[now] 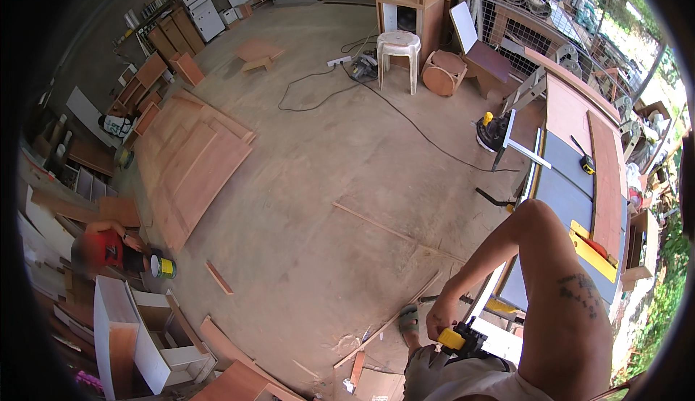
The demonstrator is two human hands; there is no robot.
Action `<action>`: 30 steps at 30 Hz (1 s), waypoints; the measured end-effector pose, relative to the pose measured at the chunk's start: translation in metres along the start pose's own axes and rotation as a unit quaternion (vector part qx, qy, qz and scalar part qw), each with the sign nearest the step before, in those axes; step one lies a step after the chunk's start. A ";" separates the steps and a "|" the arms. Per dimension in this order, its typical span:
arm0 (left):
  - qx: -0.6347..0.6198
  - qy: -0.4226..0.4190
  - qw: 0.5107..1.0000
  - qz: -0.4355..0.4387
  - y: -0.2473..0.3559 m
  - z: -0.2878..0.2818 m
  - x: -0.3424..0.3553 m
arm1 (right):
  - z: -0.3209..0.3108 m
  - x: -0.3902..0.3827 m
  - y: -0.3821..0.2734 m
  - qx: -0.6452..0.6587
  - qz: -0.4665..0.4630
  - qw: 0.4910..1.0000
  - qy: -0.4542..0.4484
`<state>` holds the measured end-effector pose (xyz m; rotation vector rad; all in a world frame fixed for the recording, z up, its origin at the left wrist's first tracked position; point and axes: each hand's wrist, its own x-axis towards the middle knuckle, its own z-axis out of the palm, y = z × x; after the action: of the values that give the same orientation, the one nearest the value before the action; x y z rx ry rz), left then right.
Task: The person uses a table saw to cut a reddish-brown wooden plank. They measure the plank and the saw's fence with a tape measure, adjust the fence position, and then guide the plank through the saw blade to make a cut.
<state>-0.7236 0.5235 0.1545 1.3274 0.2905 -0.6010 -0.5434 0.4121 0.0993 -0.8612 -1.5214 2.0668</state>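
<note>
My right arm reaches in from the lower right, elbow raised over the table saw (515,283). My right hand (441,319) is down by the saw's front edge, close to my body. Its fingers are curled at a yellow-and-black part (452,339), whose exact kind I cannot make out. My left hand is not visible. On the grey saw top, a yellow insert plate (597,258) has a red-orange piece (595,246) over it. Farther back are a yellow-and-black tape measure (588,163) and a long wooden board (607,176).
A black tool with a yellow knob (492,132) stands off the saw's far left corner. A dark cable (413,122) crosses the floor to a white stool (398,50). Plywood panels (192,166) lie left. A person in red (108,245) sits near a bucket (163,266); wood scraps (358,368) lie near my foot.
</note>
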 end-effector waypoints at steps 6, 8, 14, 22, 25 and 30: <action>-0.017 -0.002 1.000 -0.004 0.008 -0.003 0.005 | 0.012 -0.022 -0.013 0.321 0.077 0.935 0.130; -0.024 -0.001 1.000 -0.012 0.006 -0.003 0.008 | 0.019 -0.022 -0.026 0.286 0.125 0.927 0.207; -0.047 -0.021 0.998 -0.039 0.028 -0.002 0.018 | 0.041 -0.037 -0.055 0.203 0.125 0.893 0.382; -0.077 -0.061 0.994 -0.044 0.027 -0.010 0.036 | 0.102 -0.038 -0.102 -0.087 0.128 0.680 0.716; -0.049 -0.045 0.997 -0.031 0.033 -0.010 0.027 | 0.179 -0.053 -0.153 -0.143 0.101 0.467 0.867; 0.040 -0.032 0.999 -0.020 0.038 -0.016 0.026 | 0.385 -0.072 -0.195 -0.272 0.138 0.107 0.946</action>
<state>-0.6784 0.5371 0.1681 1.3787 0.2434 -0.6930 -0.7657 0.1607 0.3803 -2.2568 -0.0380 -0.8640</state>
